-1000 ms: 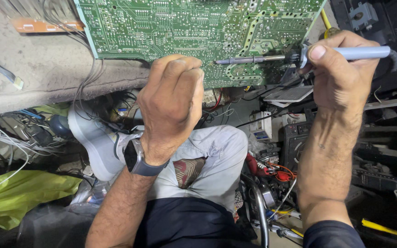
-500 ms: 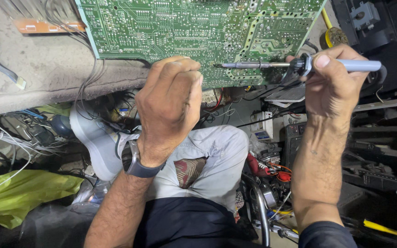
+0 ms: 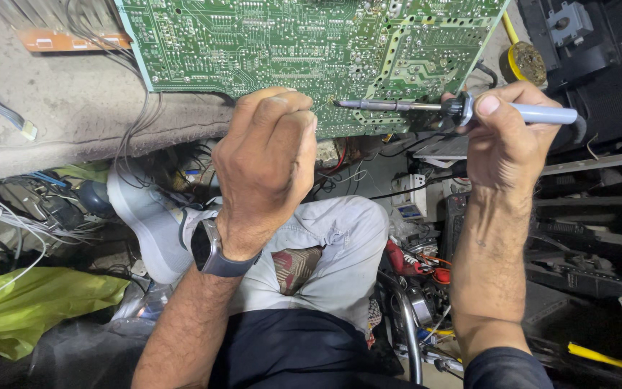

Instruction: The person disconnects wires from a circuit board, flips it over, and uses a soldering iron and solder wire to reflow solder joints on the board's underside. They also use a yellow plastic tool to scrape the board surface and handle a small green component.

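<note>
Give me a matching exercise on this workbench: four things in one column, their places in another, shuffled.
1. green printed circuit board
2. blue-handled soldering iron
3. dark wristwatch
4. crumpled yellow-green plastic bag

a. on the left wrist
b. lower left among the cables
c. in the right hand
d. top of the view, above the left hand

Pairs: 1-d, 2-c, 3-a, 4-b

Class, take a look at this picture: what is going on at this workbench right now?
A person is working on a green circuit board lying solder side up. The right hand holds a soldering iron by its pale blue handle, with its tip at the board's near edge. The left hand, curled in a fist with a smartwatch on the wrist, sits right beside the tip. Tangled wires lie below.
</note>
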### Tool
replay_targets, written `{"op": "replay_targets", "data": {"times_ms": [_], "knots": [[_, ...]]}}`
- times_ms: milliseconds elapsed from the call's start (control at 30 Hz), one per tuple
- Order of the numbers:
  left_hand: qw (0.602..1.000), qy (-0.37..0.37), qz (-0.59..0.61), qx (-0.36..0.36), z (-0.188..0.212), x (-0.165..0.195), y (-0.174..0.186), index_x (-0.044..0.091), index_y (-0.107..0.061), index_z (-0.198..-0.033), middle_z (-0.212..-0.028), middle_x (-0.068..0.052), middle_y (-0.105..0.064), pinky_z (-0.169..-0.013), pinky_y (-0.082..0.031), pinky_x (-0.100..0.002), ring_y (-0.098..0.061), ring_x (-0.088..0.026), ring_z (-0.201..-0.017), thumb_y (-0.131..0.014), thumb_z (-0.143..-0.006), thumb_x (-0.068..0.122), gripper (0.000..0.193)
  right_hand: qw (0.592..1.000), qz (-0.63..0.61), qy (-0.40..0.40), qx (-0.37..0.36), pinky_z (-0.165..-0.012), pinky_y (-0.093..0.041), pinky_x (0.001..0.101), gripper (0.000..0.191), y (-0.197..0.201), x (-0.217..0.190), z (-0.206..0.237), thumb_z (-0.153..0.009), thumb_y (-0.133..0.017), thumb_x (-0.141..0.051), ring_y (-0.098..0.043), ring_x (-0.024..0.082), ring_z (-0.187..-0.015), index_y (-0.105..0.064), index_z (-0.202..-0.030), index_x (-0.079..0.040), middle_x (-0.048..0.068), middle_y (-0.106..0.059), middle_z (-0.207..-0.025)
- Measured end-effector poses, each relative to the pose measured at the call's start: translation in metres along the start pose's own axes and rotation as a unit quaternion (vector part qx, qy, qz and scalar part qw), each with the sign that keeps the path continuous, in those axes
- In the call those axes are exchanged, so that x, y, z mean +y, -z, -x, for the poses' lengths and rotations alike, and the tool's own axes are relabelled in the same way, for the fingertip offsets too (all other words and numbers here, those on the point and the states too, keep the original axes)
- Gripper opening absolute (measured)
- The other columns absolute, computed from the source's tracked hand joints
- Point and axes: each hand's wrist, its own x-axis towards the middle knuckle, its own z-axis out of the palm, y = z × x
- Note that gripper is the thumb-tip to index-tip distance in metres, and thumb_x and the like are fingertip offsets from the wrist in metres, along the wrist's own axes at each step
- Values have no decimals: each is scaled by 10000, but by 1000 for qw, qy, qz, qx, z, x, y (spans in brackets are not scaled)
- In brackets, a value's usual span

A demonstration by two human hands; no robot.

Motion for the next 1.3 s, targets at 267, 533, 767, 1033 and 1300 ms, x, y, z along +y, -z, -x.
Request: {"op": "replay_targets", "data": {"times_ms": [267,533,767,1033,1300], "knots": [[1000,-4,-4,5,0,0,-1,50,-643,-1075,-1186,-62,-664,-866,-593,-346,-667,-265,-1168,-732,-980,-1,140,1000,5,-2,6,-787,-639,408,215,0,1,1,-974,-810,-41,-692,223,-661,-656,-851,43,173,-682,-767],[1000,-12,-6,4,0,-2,-1,49,-635,-1073,-1177,-64,-662,-863,-591,-349,-667,-270,-1165,-735,-975,-5,150,998,30,37,34,-883,-655,419,199,-8,7,22,-984,-815,-88,-696,199,-697,-666,-948,39,173,-704,-819],[1000,-19,-19,1,1,-3,-3,50,-637,-1084,-1178,-62,-661,-853,-591,-353,-654,-265,-1135,-743,-975,-4,162,996,60,55,38,-761,-612,350,252,-9,10,43,-985,-804,-108,-698,221,-703,-665,-907,86,226,-730,-880],[999,-23,-28,6,-1,-4,-4,46,-638,-1085,-1169,-58,-662,-822,-590,-356,-653,-274,-1159,-757,-964,-3,178,998,50,44,23,-718,-617,373,244,-9,4,42,-994,-791,-87,-693,244,-677,-660,-891,91,228,-711,-850],[999,-26,-31,2,-1,-5,-5,44,-635,-1077,-1164,-56,-661,-805,-590,-351,-648,-266,-1125,-757,-960,-6,177,998,49,45,17,-739,-629,379,238,-8,6,41,-1010,-791,-78,-697,243,-681,-656,-899,84,208,-706,-838]]}}
